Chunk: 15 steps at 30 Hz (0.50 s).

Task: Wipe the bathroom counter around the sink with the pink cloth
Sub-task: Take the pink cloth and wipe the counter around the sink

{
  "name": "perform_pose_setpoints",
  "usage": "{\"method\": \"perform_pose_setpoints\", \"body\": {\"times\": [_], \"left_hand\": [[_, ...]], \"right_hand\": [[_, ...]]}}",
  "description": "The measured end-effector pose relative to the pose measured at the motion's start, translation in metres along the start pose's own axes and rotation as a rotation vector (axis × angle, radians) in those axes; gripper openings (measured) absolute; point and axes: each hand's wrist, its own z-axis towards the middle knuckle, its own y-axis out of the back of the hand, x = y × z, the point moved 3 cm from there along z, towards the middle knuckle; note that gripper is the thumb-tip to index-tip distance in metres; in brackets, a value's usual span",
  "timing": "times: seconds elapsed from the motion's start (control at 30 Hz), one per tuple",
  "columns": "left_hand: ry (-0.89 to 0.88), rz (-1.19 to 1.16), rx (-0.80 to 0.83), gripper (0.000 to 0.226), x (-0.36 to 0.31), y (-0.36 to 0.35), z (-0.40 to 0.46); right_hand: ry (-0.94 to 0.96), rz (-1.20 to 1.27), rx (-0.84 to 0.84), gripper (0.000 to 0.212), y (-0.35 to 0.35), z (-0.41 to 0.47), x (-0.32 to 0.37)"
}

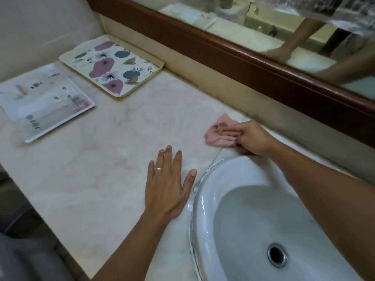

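Note:
The pink cloth (218, 131) lies bunched on the pale marble counter (105, 163), just behind the upper left rim of the white sink (205, 197). My right hand (248, 137) presses on the cloth's right side, fingers stretched over it and thumb tucked beneath. My left hand (169, 183) rests flat on the counter to the left of the sink, fingers spread, a ring on one finger, holding nothing. The sink's drain (277, 254) shows at the lower right.
A floral tray (111, 65) sits at the back left against the wall. A white tray with packaged toiletries (43, 101) lies at the far left. A brown wooden mirror frame (233, 61) runs along the back above a low splashback.

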Motion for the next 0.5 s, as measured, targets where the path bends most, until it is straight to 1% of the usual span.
{"method": "perform_pose_setpoints", "body": {"times": [0.03, 0.07, 0.1, 0.13, 0.2, 0.23, 0.3, 0.33, 0.37, 0.4, 0.43, 0.47, 0.5], "left_hand": [[0.004, 0.014, 0.002, 0.083, 0.003, -0.001, -0.001], [0.007, 0.026, 0.008, 0.083, 0.006, -0.002, -0.001], [0.013, 0.032, 0.015, 0.083, 0.008, -0.003, -0.001], [0.02, 0.033, 0.02, 0.082, 0.008, -0.004, -0.001], [0.031, 0.039, 0.013, 0.08, 0.008, -0.006, 0.001], [0.035, 0.042, 0.007, 0.08, 0.008, -0.006, 0.001], [0.041, 0.042, 0.008, 0.08, 0.009, -0.006, 0.0], [0.042, 0.04, 0.01, 0.08, 0.009, -0.006, -0.001], [0.042, 0.037, 0.011, 0.08, 0.009, -0.006, -0.002], [0.04, 0.034, 0.012, 0.079, 0.009, -0.006, -0.002], [0.035, 0.036, 0.014, 0.077, 0.008, -0.005, -0.002], [0.03, 0.043, 0.018, 0.076, 0.007, -0.006, -0.002], [0.027, 0.051, 0.023, 0.075, 0.007, -0.005, -0.002]], "right_hand": [[0.011, -0.008, -0.098, 0.054, 0.01, 0.007, -0.004], [0.073, -0.058, -0.176, 0.045, 0.01, 0.01, 0.001], [0.151, -0.048, -0.197, 0.031, -0.001, 0.016, 0.009], [0.181, 0.007, -0.194, 0.023, -0.018, 0.018, 0.017], [0.181, 0.134, -0.1, 0.024, -0.048, 0.009, 0.031], [0.19, 0.155, -0.017, 0.03, -0.055, -0.001, 0.038], [0.115, 0.033, 0.144, 0.055, -0.049, -0.013, 0.027], [0.097, -0.028, 0.153, 0.06, -0.038, -0.016, 0.021], [0.103, -0.025, 0.099, 0.058, -0.025, -0.016, 0.016], [0.098, 0.016, 0.004, 0.05, -0.013, -0.011, 0.011], [0.129, -0.002, -0.103, 0.039, -0.004, -0.007, 0.011], [0.173, -0.118, -0.163, 0.033, -0.003, -0.001, 0.013], [0.175, -0.234, -0.164, 0.033, -0.011, -0.001, 0.018]]}}
